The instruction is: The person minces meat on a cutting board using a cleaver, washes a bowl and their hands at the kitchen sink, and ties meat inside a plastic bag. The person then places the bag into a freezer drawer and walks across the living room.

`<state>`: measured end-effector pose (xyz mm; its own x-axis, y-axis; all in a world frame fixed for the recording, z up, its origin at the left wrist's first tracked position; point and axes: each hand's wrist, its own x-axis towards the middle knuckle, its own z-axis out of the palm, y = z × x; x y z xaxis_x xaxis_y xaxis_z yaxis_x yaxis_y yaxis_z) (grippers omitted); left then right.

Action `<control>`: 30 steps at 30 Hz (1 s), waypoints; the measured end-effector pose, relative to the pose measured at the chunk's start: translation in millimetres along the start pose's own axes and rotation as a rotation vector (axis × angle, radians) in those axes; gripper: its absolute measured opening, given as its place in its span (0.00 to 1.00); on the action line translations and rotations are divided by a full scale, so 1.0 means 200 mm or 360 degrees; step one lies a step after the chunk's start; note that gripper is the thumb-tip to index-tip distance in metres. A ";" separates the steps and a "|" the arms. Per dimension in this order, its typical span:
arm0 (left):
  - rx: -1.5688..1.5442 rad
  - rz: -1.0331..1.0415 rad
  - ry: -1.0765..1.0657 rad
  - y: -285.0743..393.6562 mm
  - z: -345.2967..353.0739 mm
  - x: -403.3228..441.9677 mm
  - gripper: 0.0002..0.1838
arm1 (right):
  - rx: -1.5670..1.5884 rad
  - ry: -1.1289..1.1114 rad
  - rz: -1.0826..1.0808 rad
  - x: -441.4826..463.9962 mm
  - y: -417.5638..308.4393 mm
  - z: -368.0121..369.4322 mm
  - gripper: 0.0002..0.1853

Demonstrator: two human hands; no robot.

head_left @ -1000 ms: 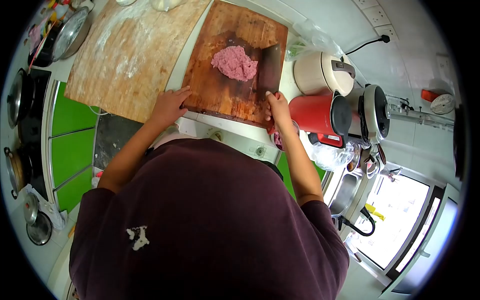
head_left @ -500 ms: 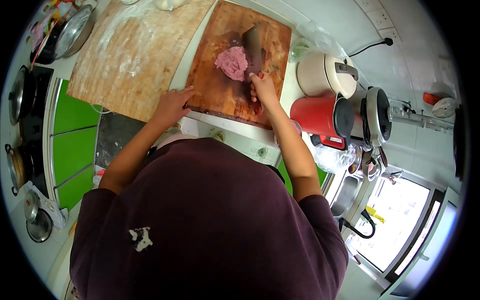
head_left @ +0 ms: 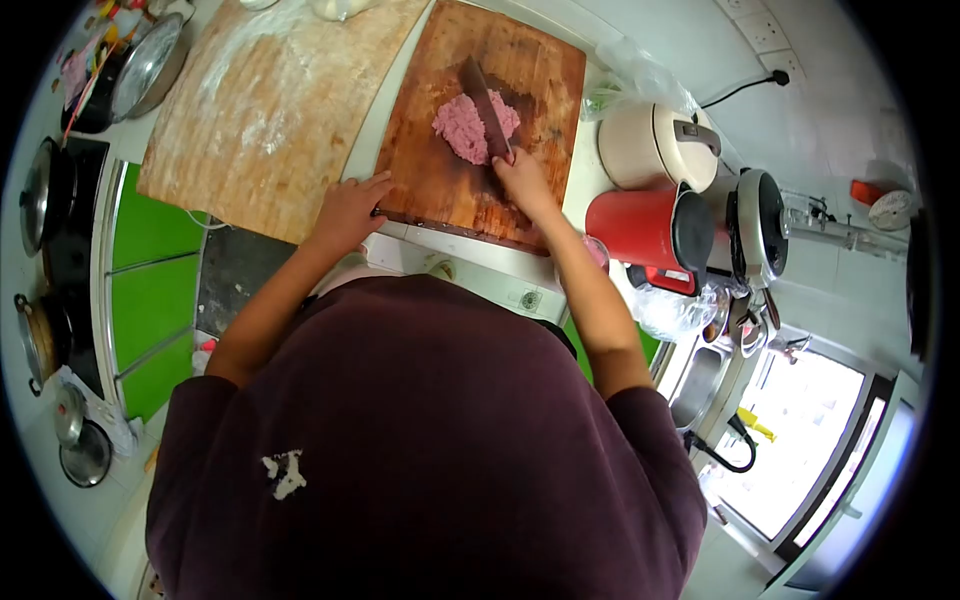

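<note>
My right hand (head_left: 524,182) is closed round the handle of a cleaver (head_left: 486,105). Its dark broad blade stands on edge in a mound of pink minced meat (head_left: 462,130), with meat on both sides of it. The mince lies on a thick, damp-stained wooden chopping board (head_left: 430,205). At the board's near left corner, my left hand (head_left: 350,208) grips the edge, fingers on top and thumb lower down; its underside is hidden.
Left of the chopping board lies a floured wooden pastry board (head_left: 200,150). A cream rice cooker (head_left: 650,150), a red kettle (head_left: 640,228) and another lidded cooker (head_left: 757,225) stand to the right. A clear plastic bag (head_left: 640,75) lies behind them. Pans sit on the stove (head_left: 80,250) far left.
The cleaver has moved left from beside the mince into it, its blade turning from lying flatter to upright. Mince now shows right of the blade. My left hand stays at the board corner.
</note>
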<state>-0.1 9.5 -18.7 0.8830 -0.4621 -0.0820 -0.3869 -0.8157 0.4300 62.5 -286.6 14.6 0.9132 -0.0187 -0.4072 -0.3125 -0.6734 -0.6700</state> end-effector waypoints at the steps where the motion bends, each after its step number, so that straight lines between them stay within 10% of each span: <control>1: 0.0023 0.0023 0.0010 -0.01 -0.01 0.01 0.30 | 0.0025 0.0082 -0.0070 -0.01 -0.01 -0.01 0.16; 30: 0.0038 0.0119 0.0001 -0.02 -0.02 0.03 0.31 | -0.1112 0.0402 -0.0612 -0.19 0.10 0.31 0.18</control>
<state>8.2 11.7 -18.4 0.8516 -0.5219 -0.0496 -0.4583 -0.7870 0.4131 4.6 -254.8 -21.4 0.9801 0.1972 -0.0218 0.1912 -0.9683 -0.1609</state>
